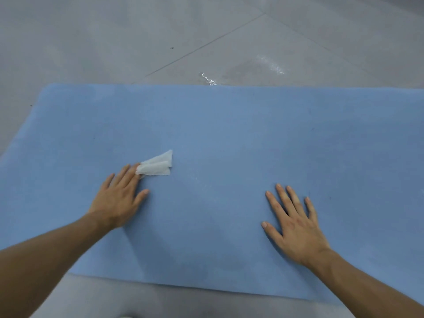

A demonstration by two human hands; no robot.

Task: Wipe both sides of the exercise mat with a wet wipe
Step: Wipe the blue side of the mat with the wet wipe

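The exercise mat (pixel 229 125) is lying flat on the grey tiled floor (pixel 114 37), its long axis running left to right across the view. Its left end is showing, while its right end is running out of frame.

At the left, the left grip (pixel 119 198), a bare hand, is resting palm down on the mat with its fingers straight and only slightly spread. It is pinching nothing. Its first fingertips (pixel 134 171) are pressing on the near end of the wet wipe (pixel 157 166).

The wipe is lying on the left-centre of the mat, bunched into a narrow folded strip. Its long axis is pointing away from those fingertips, forward and to the right. It is looking white, crumpled and thin, with a few layers fanning out at its far end.

This hand is touching the wipe, so it is plainly the nearer one. The next stroke is probably going to push or drag along that same line, towards the unwiped middle.

Further right, the right grip (pixel 296 226) is lying well apart from the wipe. Its fingers are spread wide and flat on the mat, holding nothing and apparently steadying it.

The mat itself is looking pale blue and matt, with faint dark specks and a slight sheen near its centre.
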